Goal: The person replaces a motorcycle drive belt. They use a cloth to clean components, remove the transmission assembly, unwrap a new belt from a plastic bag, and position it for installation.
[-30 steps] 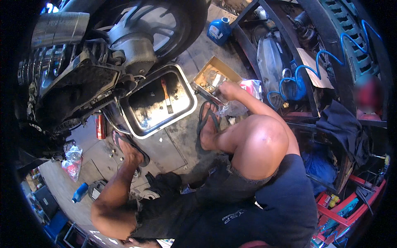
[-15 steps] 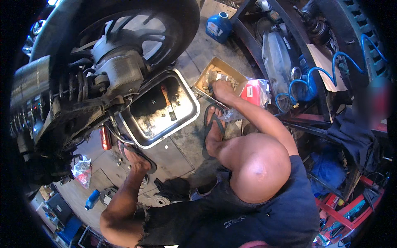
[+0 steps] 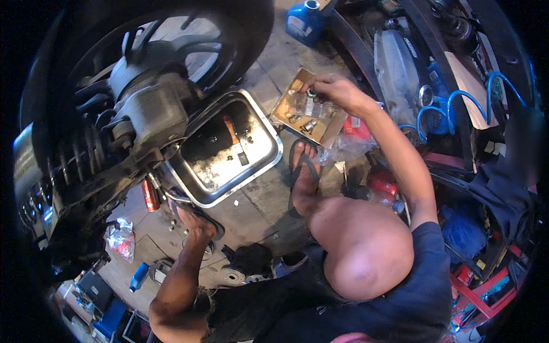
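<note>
My right hand (image 3: 338,94) hovers over a shallow cardboard box (image 3: 327,135), its thumb and fingers pinched together. Something small and dark shows at the fingertips; its kind is too small to make out. Below the fingers a clear plastic bag (image 3: 300,106) lies in the box, beside several small metal fittings (image 3: 309,126). My left hand is out of the picture. Left of the box stands a metal drip tray (image 3: 269,166), blackened with oil, with a wooden-handled paintbrush (image 3: 230,129) lying in it.
A motorcycle wheel (image 3: 251,34) and its dirty hub (image 3: 154,108) loom at upper left. A blue oil jug (image 3: 306,24) stands behind the box. Red packaging (image 3: 355,128) in clear plastic lies at right, near a coiled blue hose (image 3: 452,108). A red can (image 3: 150,196) stands by my left foot.
My right hand has lifted up out of the box and moved right, so the metal fittings inside now show. The whole view has shifted slightly.
</note>
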The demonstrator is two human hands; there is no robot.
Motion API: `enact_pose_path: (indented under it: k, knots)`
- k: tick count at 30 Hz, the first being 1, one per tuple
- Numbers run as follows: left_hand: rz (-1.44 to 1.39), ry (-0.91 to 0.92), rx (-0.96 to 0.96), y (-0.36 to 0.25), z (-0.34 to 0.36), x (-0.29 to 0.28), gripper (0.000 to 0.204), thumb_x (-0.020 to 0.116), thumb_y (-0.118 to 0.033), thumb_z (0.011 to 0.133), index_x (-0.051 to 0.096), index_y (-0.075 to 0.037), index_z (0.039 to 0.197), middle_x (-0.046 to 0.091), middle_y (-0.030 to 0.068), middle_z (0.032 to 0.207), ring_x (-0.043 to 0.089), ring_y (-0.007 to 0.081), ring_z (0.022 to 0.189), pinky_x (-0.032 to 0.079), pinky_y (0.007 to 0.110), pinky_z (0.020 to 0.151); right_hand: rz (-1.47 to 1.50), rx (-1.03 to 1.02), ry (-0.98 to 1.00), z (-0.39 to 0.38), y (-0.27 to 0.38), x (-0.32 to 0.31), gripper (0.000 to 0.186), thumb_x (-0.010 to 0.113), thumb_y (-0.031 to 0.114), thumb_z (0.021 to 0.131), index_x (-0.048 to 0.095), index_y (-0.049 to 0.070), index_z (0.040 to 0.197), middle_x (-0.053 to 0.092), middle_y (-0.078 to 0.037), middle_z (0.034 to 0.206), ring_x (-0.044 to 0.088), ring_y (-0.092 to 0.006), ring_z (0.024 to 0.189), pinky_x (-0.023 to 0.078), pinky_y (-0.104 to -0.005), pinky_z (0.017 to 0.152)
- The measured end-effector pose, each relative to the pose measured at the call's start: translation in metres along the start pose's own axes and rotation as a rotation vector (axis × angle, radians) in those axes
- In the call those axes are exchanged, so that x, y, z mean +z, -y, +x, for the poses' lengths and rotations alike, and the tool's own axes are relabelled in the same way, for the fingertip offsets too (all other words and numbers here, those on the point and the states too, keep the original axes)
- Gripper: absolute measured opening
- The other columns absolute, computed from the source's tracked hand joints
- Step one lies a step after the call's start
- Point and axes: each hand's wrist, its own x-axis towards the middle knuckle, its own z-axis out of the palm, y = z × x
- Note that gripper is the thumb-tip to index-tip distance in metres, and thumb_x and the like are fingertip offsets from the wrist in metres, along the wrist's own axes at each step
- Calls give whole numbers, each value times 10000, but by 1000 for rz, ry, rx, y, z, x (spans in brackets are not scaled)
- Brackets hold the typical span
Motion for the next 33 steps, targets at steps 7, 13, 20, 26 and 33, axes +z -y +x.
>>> enact_pose_path:
  k: [7,13,20,26,33]
  knots:
    - [236,-347,784,5,-182,-95,785,565,-672,890,450,-75,1386,506,140,1346,524,301,1205,441,494,1027,-57,-195,193,-74,74,29,424,766,81,858,663,-23,1255,704,-99,1072,660,-148,985,547,-285,867]
    - [698,-771,1013,37,-355,-159,1065,613,-734,822,241,15,1481,314,223,1470,318,345,1387,233,524,1156,-192,-273,348,-158,176,81,402,778,5,784,671,-40,1170,711,-66,1023,673,-119,924,552,-267,835]
    - [929,-457,1700,6,-340,-127,557,680,-395,906,434,-37,1255,420,241,1348,437,417,1319,333,572,1116,-651,-1062,547,-272,252,192,319,791,36,732,691,-16,1030,715,-126,909,710,-232,810,548,-309,736]
    - [658,-4,2007,-73,-363,-10,494,760,-169,877,545,-31,1300,616,156,1227,652,333,1103,512,443,961,-646,-1134,656,-329,258,285,354,825,31,746,673,-15,1062,710,-131,929,711,-228,816,556,-319,736]
    - [1052,201,2090,-98,-372,1,392,705,-37,810,662,-18,1199,634,139,1171,680,287,1005,574,377,817,-436,-862,498,-327,230,300,361,798,1,763,628,3,1081,695,-52,925,665,-122,851,538,-280,787]
